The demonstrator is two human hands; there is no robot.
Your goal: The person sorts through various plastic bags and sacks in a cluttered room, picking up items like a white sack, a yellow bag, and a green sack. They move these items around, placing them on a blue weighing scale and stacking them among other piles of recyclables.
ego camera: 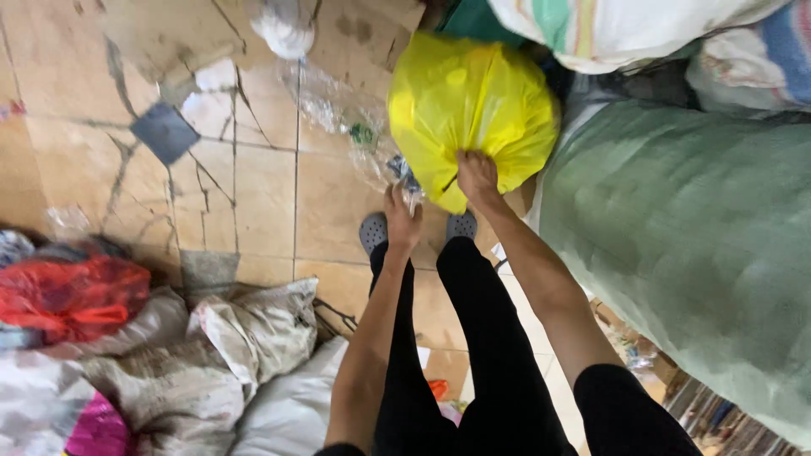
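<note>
Yellow plastic, thin and stretched tight, is what the right hand (477, 176) has hold of: a full yellow bag (471, 105) standing on the tiled floor (262, 194) just ahead of the person's grey shoes (374, 231), pressed against a big green sack (693, 245) on its right. The fingers are bunched into the gathered plastic at the near, lower side of the bag. That thin skin looks to me like the weak point; a hard pull from one pinched handful could tear it and spill whatever is inside.

The left hand (402, 221) is closed narrowly on the end of a clear plastic bag (342, 118), crumpled and see-through, which trails away across the tiles toward a white bundle (283, 25). Loose film like that could snag underfoot or slip from the grip.

The tiles themselves are cracked and patched, so footing seems uncertain, and the piles crowd in: grey cloth sacks (245, 338) and a red bag (72, 295) at the near left, striped bundles (625, 25) stacked above the green sack.

Both arms reach straight down and forward, elbows nearly locked, the person bent over with black-trousered legs (481, 355) beneath them, wrists close together.
</note>
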